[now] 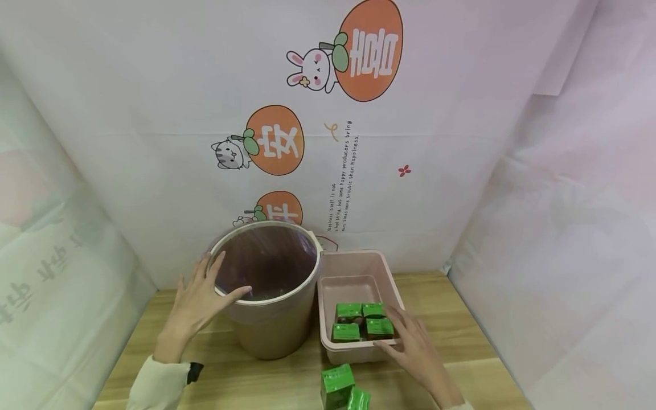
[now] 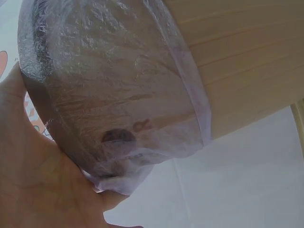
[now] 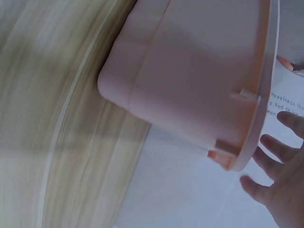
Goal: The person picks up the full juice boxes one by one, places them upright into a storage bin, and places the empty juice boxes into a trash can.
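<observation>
A beige trash bin [image 1: 277, 330] lined with a clear plastic bag [image 2: 114, 71] stands on the table. My left hand [image 1: 197, 304] is at its left rim, fingers spread, with the thumb reaching over the near edge. To the bin's right sits a pink plastic basin [image 1: 353, 263], holding several small green boxes [image 1: 345, 332] at its near end. My right hand [image 1: 412, 344] lies over the basin's near right corner, its fingers apart and holding nothing. In the right wrist view, the fingertips [image 3: 266, 161] are right at the basin's rim [image 3: 259, 128].
A larger green box [image 1: 336, 387] and a smaller green packet [image 1: 359, 398] are in front of the basin on the wooden table [image 1: 261, 378]. White printed cloth [image 1: 435, 114] hangs behind and at both sides, close around the table.
</observation>
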The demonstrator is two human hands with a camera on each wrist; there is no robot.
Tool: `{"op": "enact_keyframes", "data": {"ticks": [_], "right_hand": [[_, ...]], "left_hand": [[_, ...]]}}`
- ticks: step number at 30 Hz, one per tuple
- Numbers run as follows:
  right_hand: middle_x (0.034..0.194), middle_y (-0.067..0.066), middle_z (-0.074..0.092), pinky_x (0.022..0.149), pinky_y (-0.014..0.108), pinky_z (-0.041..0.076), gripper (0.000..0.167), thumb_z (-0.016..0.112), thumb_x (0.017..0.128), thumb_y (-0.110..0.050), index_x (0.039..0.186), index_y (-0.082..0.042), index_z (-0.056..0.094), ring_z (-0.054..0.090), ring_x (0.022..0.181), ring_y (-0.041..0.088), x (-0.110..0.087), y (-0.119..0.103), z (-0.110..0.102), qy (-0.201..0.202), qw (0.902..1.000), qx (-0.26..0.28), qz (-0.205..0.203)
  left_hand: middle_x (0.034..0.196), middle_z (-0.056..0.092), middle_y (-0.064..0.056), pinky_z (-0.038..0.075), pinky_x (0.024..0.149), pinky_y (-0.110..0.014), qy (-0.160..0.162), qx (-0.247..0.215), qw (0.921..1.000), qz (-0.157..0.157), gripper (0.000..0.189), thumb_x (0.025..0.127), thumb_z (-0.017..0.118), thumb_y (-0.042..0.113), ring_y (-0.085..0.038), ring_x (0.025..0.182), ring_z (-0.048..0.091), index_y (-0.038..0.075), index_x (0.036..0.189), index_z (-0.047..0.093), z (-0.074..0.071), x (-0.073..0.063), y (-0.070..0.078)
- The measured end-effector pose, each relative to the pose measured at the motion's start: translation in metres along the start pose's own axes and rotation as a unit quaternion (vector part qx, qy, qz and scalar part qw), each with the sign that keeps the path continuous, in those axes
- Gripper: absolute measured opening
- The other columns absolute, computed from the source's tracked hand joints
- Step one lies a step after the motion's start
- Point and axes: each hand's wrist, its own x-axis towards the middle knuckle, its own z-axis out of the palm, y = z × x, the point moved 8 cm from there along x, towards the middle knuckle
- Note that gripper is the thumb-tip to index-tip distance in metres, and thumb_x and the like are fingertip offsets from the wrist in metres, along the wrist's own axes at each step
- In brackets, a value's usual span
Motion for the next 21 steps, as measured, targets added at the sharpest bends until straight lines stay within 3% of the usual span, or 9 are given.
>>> {"op": "enact_keyframes", "data": {"ticks": [5, 9, 12, 16, 21], "right_hand": [[0.139, 0.016, 0.063, 0.094, 0.061, 0.053, 0.070, 0.077, 0.092, -0.052, 0.144, -0.007, 0.063, 0.064, 0.106, 0.025, -0.003, -0.021, -0.009, 0.050, 0.9973, -0.004, -0.053], [0.128, 0.010, 0.067, 0.083, 0.047, 0.058, 0.064, 0.068, 0.096, -0.060, 0.135, -0.009, 0.070, 0.067, 0.106, 0.025, -0.005, -0.039, -0.014, 0.085, 0.9903, 0.009, -0.109], [0.122, 0.004, 0.068, 0.080, 0.034, 0.059, 0.054, 0.072, 0.095, -0.054, 0.128, -0.011, 0.074, 0.068, 0.100, 0.021, -0.005, -0.055, -0.013, 0.098, 0.9829, 0.037, -0.151], [0.116, 0.001, 0.068, 0.083, 0.023, 0.057, 0.044, 0.084, 0.090, -0.039, 0.123, -0.011, 0.075, 0.069, 0.096, 0.017, -0.006, -0.075, -0.006, 0.076, 0.9746, 0.070, -0.198], [0.117, 0.004, 0.071, 0.084, 0.030, 0.060, 0.052, 0.093, 0.080, -0.026, 0.125, -0.008, 0.074, 0.071, 0.099, 0.019, -0.006, -0.091, 0.011, 0.009, 0.9727, 0.068, -0.222]], "left_hand": [[0.173, 0.008, -0.029, 0.002, 0.113, -0.084, -0.003, -0.005, 1.0000, -0.002, 0.112, 0.091, 0.063, 0.075, -0.053, 0.157, 0.010, 0.012, 0.170, 0.016, -0.001, 0.000, 0.001], [0.173, 0.007, -0.028, 0.004, 0.113, -0.085, -0.005, -0.004, 1.0000, -0.003, 0.113, 0.091, 0.063, 0.076, -0.052, 0.157, 0.010, 0.012, 0.171, 0.015, 0.000, 0.001, 0.001], [0.174, 0.006, -0.026, 0.005, 0.112, -0.086, -0.006, -0.006, 0.9999, -0.007, 0.114, 0.091, 0.063, 0.077, -0.051, 0.158, 0.008, 0.013, 0.171, 0.014, 0.000, 0.001, -0.002], [0.175, 0.005, -0.025, 0.006, 0.111, -0.086, -0.004, -0.011, 0.9999, -0.007, 0.114, 0.090, 0.063, 0.078, -0.051, 0.158, 0.008, 0.015, 0.171, 0.014, 0.001, 0.002, -0.004], [0.174, 0.005, -0.025, 0.007, 0.111, -0.087, -0.001, -0.011, 0.9999, -0.008, 0.113, 0.090, 0.063, 0.078, -0.056, 0.155, 0.013, 0.016, 0.171, 0.014, 0.001, 0.003, -0.005]]}}
